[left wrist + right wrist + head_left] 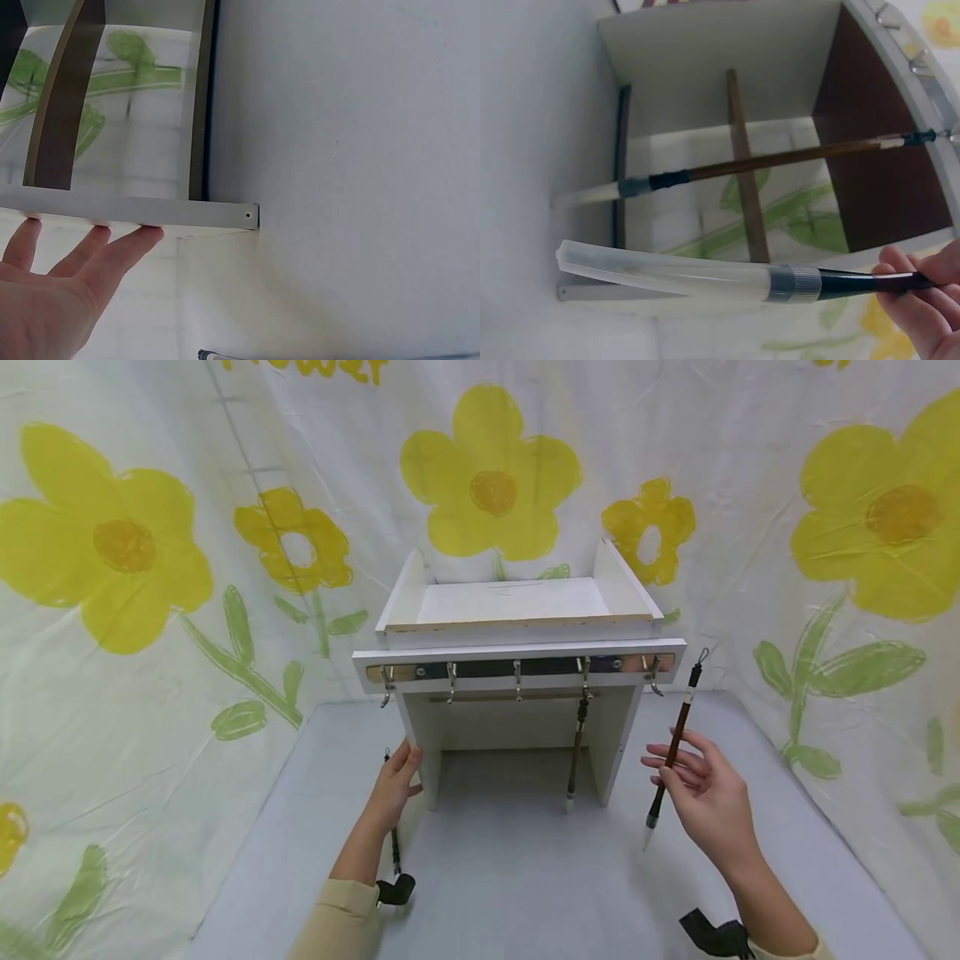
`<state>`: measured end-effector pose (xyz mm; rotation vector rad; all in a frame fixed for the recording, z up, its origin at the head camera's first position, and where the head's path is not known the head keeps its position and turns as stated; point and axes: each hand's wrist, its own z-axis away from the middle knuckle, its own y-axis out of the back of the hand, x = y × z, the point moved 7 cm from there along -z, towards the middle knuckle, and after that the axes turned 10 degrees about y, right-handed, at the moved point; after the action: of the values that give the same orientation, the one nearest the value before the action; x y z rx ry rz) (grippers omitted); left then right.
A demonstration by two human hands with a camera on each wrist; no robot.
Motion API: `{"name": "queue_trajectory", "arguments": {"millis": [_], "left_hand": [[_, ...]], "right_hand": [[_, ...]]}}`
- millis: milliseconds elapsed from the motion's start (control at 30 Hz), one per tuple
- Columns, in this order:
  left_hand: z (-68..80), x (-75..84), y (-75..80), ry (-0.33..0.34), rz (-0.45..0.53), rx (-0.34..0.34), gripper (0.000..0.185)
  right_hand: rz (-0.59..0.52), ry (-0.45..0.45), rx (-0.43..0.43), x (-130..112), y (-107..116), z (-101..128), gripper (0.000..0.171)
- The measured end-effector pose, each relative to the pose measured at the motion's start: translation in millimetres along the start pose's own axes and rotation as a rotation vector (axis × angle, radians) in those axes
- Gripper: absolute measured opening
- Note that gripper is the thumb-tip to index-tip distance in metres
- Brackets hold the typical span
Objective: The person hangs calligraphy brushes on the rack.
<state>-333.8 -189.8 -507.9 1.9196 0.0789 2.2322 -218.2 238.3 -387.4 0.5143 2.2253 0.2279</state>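
Your right hand point(708, 793) pinches a calligraphy brush point(672, 750) mid-shaft, tip down, just right of the white hook rack point(517, 656). Your left hand point(393, 789) rests straight-fingered against the rack's left side panel point(135, 212). A second brush point(576, 747) hangs from a hook point(584, 675).
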Motion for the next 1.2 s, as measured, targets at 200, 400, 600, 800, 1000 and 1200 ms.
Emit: {"name": "queue_trajectory", "arguments": {"millis": [200,400,600,800,1000,1200], "left_hand": [[1.4,1.4,2.8,-0.005,-0.005,0.006,0.076],[2.0,0.0,3.1,-0.01,0.003,-0.009,0.07],[1.9,0.0,2.8,-0.018,-0.002,-0.005,0.07],[2.0,0.4,0.7,-0.012,0.009,-0.014,0.07],[1.6,1.2,-0.6,-0.024,0.002,-0.016,0.071],[1.0,0.7,-1.2,-0.034,-0.003,-0.008,0.071]], "right_hand": [[-0.05,0.04,-0.005,-13.5,-5.6,-1.6,0.057],[-0.108,0.078,-0.022,-27.9,-13.2,-0.3,0.058],[-0.121,0.106,-0.034,-37.3,-20.4,1.6,0.06],[-0.125,0.11,-0.053,-43.9,-25.4,3.6,0.059],[-0.152,0.146,-0.069,-51.3,-30.1,5.7,0.06],[-0.153,0.191,-0.084,-58.3,-39.1,6.5,0.061]]}}
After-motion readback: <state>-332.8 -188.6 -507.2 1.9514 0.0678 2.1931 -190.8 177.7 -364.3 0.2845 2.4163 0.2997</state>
